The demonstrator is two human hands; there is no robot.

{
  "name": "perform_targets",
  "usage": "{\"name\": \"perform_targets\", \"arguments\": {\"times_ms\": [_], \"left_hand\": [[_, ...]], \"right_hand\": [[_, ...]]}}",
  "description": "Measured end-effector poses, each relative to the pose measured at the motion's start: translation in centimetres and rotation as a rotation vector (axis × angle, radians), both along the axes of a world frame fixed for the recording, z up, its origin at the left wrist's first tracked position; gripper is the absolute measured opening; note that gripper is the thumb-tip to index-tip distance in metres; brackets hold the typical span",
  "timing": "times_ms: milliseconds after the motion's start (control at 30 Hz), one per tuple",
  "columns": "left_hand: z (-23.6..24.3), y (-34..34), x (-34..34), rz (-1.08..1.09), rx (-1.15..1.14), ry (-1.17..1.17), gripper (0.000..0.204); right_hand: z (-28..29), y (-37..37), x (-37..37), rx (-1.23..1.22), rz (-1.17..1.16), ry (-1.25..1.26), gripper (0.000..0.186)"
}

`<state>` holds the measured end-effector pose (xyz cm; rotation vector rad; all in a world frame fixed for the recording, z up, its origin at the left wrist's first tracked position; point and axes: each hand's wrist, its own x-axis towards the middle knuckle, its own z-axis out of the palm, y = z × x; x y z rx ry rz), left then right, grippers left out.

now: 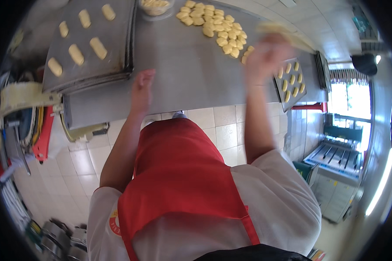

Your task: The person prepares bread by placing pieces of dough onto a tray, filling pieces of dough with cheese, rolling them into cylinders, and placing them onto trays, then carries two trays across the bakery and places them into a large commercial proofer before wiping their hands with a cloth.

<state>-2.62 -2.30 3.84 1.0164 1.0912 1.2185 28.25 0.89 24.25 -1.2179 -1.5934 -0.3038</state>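
— Steel surface [191,74] takes up most of the view, with a dark baking tray [89,71] at its left end and a smaller tray [278,80] off to the right, both carrying shaped dough pieces.

— And the person?

— Red apron [178,174] over a white shirt, both arms reaching up to the surface. A heap of small pale dough pieces [217,26] lies near the far edge, beside a clear tub [156,8] of more.

— What about the hands?

— Left hand [142,89] rests on bare steel, holding nothing; the fingers look loosely spread, though blur softens them. Right hand [265,54] is lifted just beside the heap, its grip pinching a flat, pale strip of dough [287,35] that trails off to the upper right. It is too smeared to count fingers.

— Any risk?

— I'd judge the strip the weak point. It is thin and hanging from one pinch, so a quick swing could stretch or tear it, or let it flop onto the loose pieces and stick. The right-hand tray sits close to the surface's end, too; a knock from that elbow might shift it.
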Motion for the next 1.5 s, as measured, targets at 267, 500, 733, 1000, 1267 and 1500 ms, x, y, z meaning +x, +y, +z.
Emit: {"name": "perform_targets", "arguments": {"times_ms": [267, 500, 733, 1000, 1267, 1500], "left_hand": [[-1.4, -2.7, 5.1, -0.228, 0.496, 0.953, 0.044], [-2.9, -2.0, 5.6, -0.468, 0.603, 1.316, 0.061], [0.1, -3.6, 5.2, -0.550, 0.539, 1.428, 0.066], [9.7, 17.7, 11.1, -0.153, 0.115, 1.237, 0.037], [11.2, 38.6, 8.2, -0.093, -0.198, 1.870, 0.033], [9.6, 39.8, 8.2, 0.076, -0.114, 1.718, 0.031]], "right_hand": [[-17.2, -7.0, -7.6, -1.097, 0.092, -0.143, 0.047], [-22.2, -8.5, -5.7, -1.103, 0.005, -0.737, 0.080], [-20.0, -9.3, -5.0, -1.207, 0.041, -0.564, 0.072], [-17.5, -2.0, 4.2, -1.094, 0.015, 0.105, 0.056], [-19.3, 0.2, 12.7, -1.058, -0.010, 0.160, 0.048], [-19.4, 3.5, 13.6, -0.970, 0.156, 0.293, 0.035]]}}
